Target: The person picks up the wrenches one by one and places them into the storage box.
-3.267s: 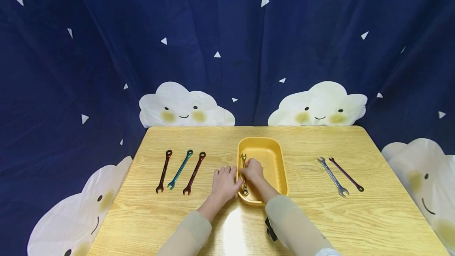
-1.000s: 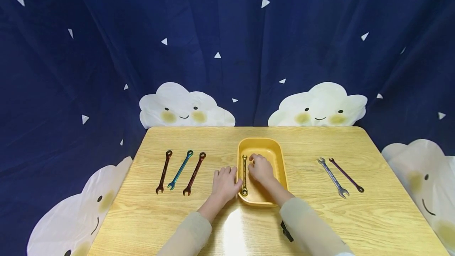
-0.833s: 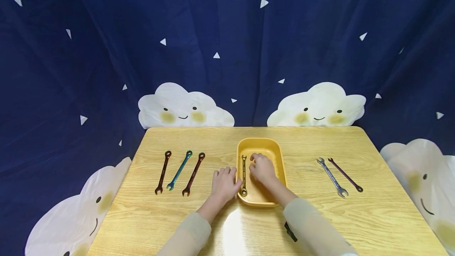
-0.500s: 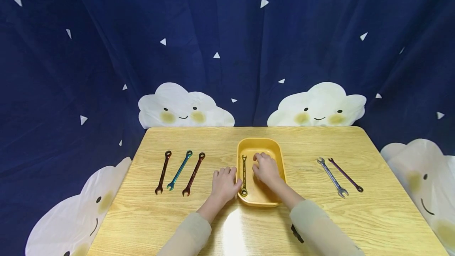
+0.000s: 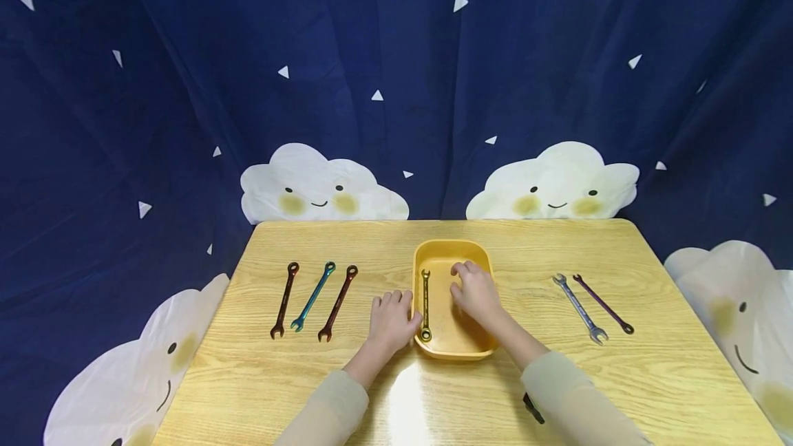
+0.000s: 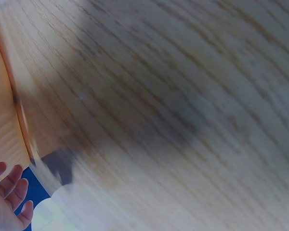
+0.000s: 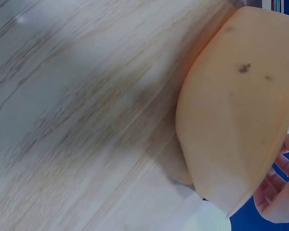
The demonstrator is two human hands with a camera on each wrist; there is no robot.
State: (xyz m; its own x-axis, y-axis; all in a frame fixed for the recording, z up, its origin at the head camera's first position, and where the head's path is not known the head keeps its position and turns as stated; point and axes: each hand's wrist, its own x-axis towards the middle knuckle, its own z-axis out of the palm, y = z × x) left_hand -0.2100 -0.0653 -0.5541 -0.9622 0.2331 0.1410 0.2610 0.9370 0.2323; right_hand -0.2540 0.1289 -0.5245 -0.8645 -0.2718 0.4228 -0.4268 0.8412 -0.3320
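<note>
- The gold-coloured metal combination wrench (image 5: 425, 307) lies inside the rectangular yellow tray with rounded corners (image 5: 452, 252), on its floor, close along the left wall.
- From the right hand (image 5: 476, 292) the wrench lies to the left, apart, with bare tray floor between them.
- Its long axis points away from the person, almost parallel to that wall: ring end towards the person, forked end at the far side.
- The left hand (image 5: 393, 322) is the nearer one, its thumb at the tray's left rim just beside the wrench's ring half; whether skin meets metal I cannot tell.
- The right hand, over the tray, has softly bent fingers with a gap to the thumb, and no object shows in it.
- The left hand's fingers lie loose and slightly spread outside the wall, with nothing visible in them.
- The wrench looks slim and shiny, its shaft narrow between wider ends, darker along the middle; any lettering is too small to read.
</note>
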